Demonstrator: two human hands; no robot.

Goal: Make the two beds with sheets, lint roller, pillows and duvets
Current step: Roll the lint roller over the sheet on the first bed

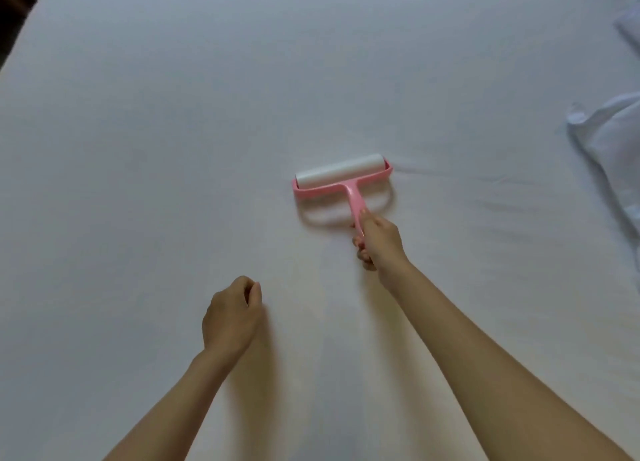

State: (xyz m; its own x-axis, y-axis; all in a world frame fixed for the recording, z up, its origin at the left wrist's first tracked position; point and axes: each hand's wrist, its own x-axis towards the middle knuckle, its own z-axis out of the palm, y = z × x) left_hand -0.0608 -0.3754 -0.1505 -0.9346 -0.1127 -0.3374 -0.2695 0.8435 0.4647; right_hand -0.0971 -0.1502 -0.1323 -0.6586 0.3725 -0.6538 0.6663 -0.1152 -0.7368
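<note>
A white pillow (614, 156) lies at the 3 o'clock edge of the bed, with its cover creased. A corner of a second pillow (631, 33) shows at 2 o'clock. Both are well apart from the hands, and nothing lies between the hands and them.

The white sheet (166, 114) covers the whole mattress and looks mostly smooth. Only some light wrinkles run from the roller toward 3 o'clock. The far edge of the bed goes along 12 o'clock, and its rounded corner is at 11 o'clock, where a dark strip of floor (12, 9) shows. From 8 to 12 o'clock there is wide free sheet.

The lint roller (343, 175) is near the middle of the bed, a little toward 1 o'clock. It has a pink frame and a white roll, and the roll rests on the sheet. Its handle points back toward 5 o'clock. The right hand (379, 242) grips this handle: its fingers (361, 253) are wrapped round it from below and the thumb lies along the top.

The left hand (230, 317) is at 7 o'clock, low over the sheet, knuckles up. Its fingers (242, 282) are curled in and the thumb tip meets the forefinger. Nothing shows between them.
</note>
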